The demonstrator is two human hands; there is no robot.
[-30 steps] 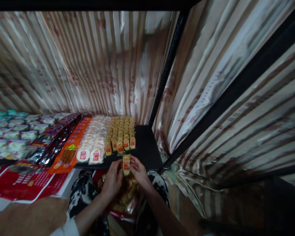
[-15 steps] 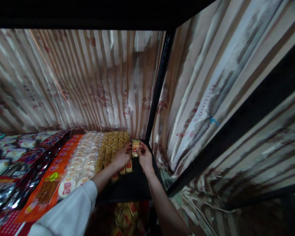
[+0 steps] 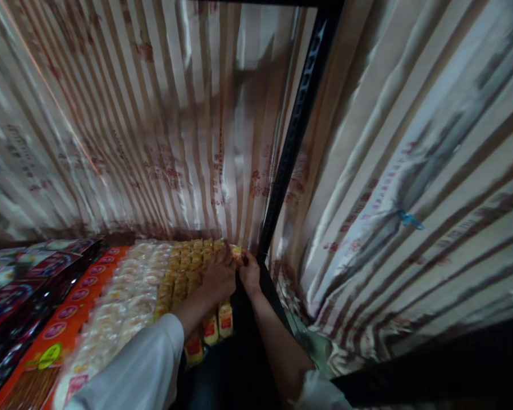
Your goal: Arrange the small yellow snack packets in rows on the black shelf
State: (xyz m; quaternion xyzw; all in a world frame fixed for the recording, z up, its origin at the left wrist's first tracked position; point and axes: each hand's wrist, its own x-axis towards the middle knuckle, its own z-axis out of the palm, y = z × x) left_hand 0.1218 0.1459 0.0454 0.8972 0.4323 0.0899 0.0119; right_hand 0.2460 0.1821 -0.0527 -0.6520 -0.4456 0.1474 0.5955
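Yellow packet (image 3: 236,250) mostly hidden between both hands (image 3: 220,276).

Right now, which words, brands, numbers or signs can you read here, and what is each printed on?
None can be read with certainty.
Yellow packets: red labels, too small and blurred.
White packets: red print at the front, too blurred.
Orange packet: round marks and a yellow-green oval, lettering unreadable.
Dark packets: large lettering, too blurred.
Striped curtain: reddish printed characters, too blurred.
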